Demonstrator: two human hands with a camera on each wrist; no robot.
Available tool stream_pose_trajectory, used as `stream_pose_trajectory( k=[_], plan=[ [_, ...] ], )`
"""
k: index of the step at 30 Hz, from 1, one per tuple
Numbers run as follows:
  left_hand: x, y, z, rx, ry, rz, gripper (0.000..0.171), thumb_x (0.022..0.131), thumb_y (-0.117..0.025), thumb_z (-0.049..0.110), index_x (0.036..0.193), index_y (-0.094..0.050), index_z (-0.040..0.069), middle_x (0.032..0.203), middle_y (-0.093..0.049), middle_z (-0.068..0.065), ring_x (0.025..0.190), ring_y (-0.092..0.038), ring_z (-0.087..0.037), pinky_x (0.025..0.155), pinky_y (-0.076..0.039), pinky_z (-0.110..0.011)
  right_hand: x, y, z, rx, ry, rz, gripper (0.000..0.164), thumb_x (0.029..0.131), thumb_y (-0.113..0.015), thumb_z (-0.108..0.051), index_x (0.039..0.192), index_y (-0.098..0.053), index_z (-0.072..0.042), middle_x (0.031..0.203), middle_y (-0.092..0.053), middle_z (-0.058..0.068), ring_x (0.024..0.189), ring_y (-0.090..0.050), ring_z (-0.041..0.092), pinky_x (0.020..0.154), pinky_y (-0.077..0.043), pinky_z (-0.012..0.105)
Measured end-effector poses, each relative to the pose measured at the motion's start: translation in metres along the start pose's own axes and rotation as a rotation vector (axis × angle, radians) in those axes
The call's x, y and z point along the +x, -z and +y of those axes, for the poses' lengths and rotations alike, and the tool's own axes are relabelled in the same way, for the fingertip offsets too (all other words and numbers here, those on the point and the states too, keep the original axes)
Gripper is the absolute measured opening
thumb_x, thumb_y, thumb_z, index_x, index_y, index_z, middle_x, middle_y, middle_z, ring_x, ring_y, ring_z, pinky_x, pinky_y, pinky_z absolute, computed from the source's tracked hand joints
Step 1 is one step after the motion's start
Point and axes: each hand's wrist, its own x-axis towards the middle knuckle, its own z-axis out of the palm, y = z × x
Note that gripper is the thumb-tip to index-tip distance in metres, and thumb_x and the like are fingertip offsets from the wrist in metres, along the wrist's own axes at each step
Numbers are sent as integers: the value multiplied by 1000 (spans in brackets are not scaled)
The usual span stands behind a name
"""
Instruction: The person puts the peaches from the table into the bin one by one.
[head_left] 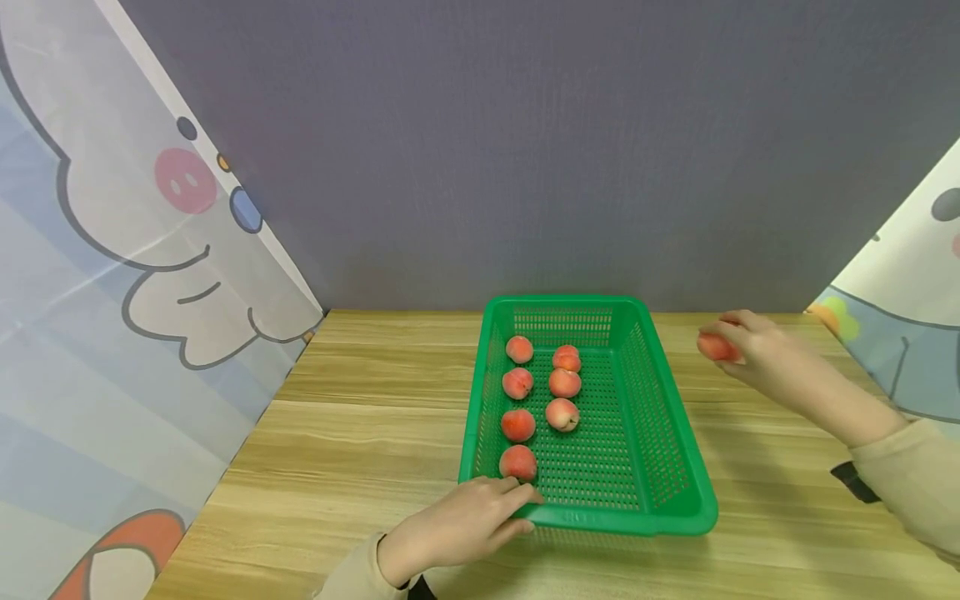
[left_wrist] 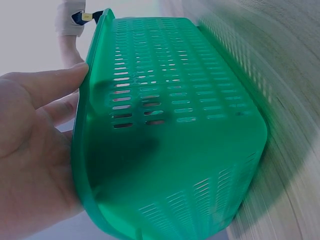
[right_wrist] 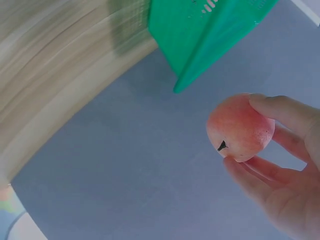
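Observation:
A green plastic basket (head_left: 675,450) with slotted walls stands on the wooden table. Several peaches lie in it in two rough rows, including a peach (head_left: 518,462) at the near left corner and a paler peach (head_left: 562,414) in the other row. My left hand (head_left: 480,518) grips the near rim at the left, thumb outside and fingers over the edge, as the left wrist view shows. To the right of the basket, my right hand (head_left: 765,350) holds another peach (right_wrist: 240,127) between thumb and fingers, raised above the table. A dark stem mark shows on that peach.
The wooden table (head_left: 360,417) extends on both sides of the basket. A grey wall (head_left: 525,150) rises behind it. Cartoon-printed sheets hang at the left (head_left: 112,292) and at the right edge.

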Motion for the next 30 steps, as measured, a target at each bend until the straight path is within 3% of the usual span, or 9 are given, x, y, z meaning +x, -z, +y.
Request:
stream_pose_trajectory(
  k=[6, 15, 16, 18, 20, 22, 24, 27, 30],
  plan=[
    [0, -1, -1, 2, 0, 0, 22, 87, -56, 24, 107, -54, 15, 83, -54, 8, 72, -48, 3, 68, -42, -16, 7, -1, -10, 6, 67, 22, 57, 38, -81, 6, 91, -60, 0, 87, -53, 24, 69, -55, 37, 49, -47, 42],
    [0, -1, -1, -7, 7, -7, 22, 88, -55, 24, 108, -53, 15, 84, -54, 8, 74, -49, 2, 70, -42, -18, 17, -4, -24, 40, 180, 57, 61, 35, -82, 8, 91, -59, 1, 88, -53, 21, 73, -54, 34, 53, -47, 40],
    [0, -1, -1, -9, 8, -9, 22, 88, -55, 24, 108, -53, 15, 84, -54, 8, 74, -49, 2, 70, -42, -18, 18, -4, -25, 46, 195, 62, 57, 40, -82, 7, 92, -59, 1, 89, -53, 21, 73, -54, 34, 54, -47, 40],
    [0, 0, -1, -9, 9, -10, 22, 88, -55, 24, 109, -53, 15, 84, -54, 8, 74, -49, 2, 70, -42, -18, 21, -5, -28, 53, 225, 73, 36, 64, -78, -8, 92, -59, 2, 88, -53, 22, 73, -54, 34, 54, -47, 39],
    [0, -1, -1, -7, 9, -9, 23, 88, -55, 24, 109, -53, 15, 84, -54, 8, 73, -49, 2, 70, -42, -18, 23, -6, -31, 55, 253, 77, 28, 84, -58, -24, 93, -58, 2, 89, -53, 22, 72, -54, 33, 52, -47, 38],
    [0, -1, -1, -6, 7, -8, 22, 88, -54, 25, 109, -53, 15, 84, -54, 8, 73, -49, 2, 70, -42, -18, 26, -7, -35, 52, 272, 77, 29, 85, -56, -26, 93, -57, 2, 88, -52, 22, 71, -54, 33, 52, -47, 37],
    [0, -1, -1, -2, 6, -6, 22, 89, -54, 25, 109, -53, 15, 84, -55, 8, 74, -50, 2, 70, -42, -18, 28, -7, -40, 44, 281, 72, 30, 74, -72, -17, 93, -57, 1, 86, -52, 21, 69, -54, 32, 51, -46, 35],
    [0, -1, -1, 2, 2, -4, 22, 89, -54, 25, 109, -53, 15, 85, -55, 8, 74, -50, 2, 70, -42, -18, 32, -8, -49, 48, 287, 52, 61, 39, -81, 8, 93, -57, -2, 85, -52, 17, 66, -53, 28, 49, -45, 33],
    [0, 0, -1, 8, 0, -1, 22, 89, -54, 25, 108, -53, 15, 85, -55, 8, 74, -50, 2, 70, -42, -18, 36, -9, -58, 73, 296, 28, 62, 39, -79, 12, 94, -56, -3, 86, -52, 13, 68, -52, 24, 51, -45, 32]
  ],
)
